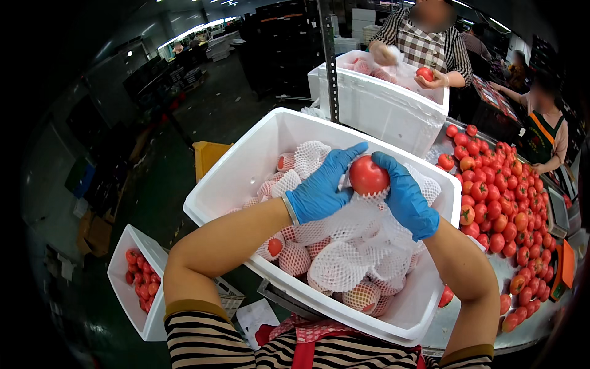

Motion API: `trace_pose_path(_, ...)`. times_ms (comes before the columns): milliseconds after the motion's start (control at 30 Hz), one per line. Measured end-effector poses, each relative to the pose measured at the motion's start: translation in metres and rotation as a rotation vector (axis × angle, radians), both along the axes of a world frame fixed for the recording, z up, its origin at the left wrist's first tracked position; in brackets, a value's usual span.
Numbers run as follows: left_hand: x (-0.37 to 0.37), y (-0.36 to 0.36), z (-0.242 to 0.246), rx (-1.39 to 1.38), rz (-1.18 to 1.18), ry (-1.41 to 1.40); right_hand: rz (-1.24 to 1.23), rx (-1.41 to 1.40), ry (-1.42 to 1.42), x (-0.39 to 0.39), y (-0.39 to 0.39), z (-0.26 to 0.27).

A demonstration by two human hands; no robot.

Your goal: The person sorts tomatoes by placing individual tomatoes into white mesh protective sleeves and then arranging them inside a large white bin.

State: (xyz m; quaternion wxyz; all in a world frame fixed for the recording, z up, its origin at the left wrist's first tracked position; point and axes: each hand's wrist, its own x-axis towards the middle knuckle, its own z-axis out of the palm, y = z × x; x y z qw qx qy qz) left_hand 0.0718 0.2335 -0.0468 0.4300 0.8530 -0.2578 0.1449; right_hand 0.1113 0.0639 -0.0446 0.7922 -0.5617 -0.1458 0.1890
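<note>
A red tomato is held between my two blue-gloved hands above a white foam box. My left hand lies on the tomato's left side, thumb below and fingers pointing up past it. My right hand grips its right side, with the thumb near the top. The lower edge of the tomato sits in the mouth of a white foam net sleeve. Under my hands, loose net sleeves lie over several tomatoes in nets inside the box.
Many bare tomatoes cover the metal table at right. Behind my box stand a perforated metal post and another foam box, where a co-worker holds a tomato. A tilted foam box with tomatoes stands lower left.
</note>
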Motion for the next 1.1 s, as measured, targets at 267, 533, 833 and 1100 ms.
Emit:
trace_pose_path(267, -0.010, -0.008, 0.009, -0.057, -0.128, 0.117, 0.011, -0.122, -0.294, 0.016, -0.009, -0.020)
trace_pose_path(533, -0.015, -0.010, 0.018, -0.341, -0.091, 0.392, -0.026, -0.029, -0.172, 0.017, -0.005, -0.018)
trace_pose_path(833, -0.012, -0.005, 0.020, -0.565, 0.061, 0.639, 0.015, -0.468, -0.871, 0.009, -0.005, -0.015)
trace_pose_path(1100, -0.006, -0.007, 0.010, -0.644, -0.028, 0.496, 0.075, -0.425, -0.969, -0.003, -0.001, -0.002)
